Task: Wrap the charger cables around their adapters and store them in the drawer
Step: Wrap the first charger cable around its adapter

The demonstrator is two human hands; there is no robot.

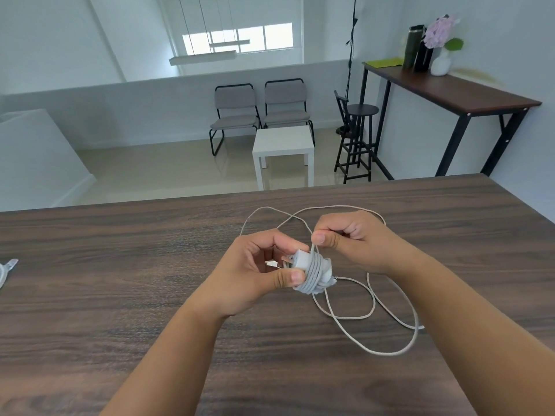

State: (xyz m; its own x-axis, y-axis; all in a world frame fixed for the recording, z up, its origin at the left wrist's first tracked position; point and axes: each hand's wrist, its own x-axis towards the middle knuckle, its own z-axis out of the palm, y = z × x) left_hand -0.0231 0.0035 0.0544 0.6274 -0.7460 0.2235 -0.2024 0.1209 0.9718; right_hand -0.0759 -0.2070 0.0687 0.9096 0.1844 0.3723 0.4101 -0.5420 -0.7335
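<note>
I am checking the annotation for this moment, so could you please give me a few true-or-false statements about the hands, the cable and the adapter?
1. The left hand holds the adapter. True.
2. The right hand lies flat on the table. False: it pinches the cable just above the adapter.
3. Several turns of cable already sit around the adapter. True.
4. All of the cable is wound up. False: loose loops lie on the table.
5. The adapter sits in a drawer. False: it is held above the table, and no drawer shows.
</note>
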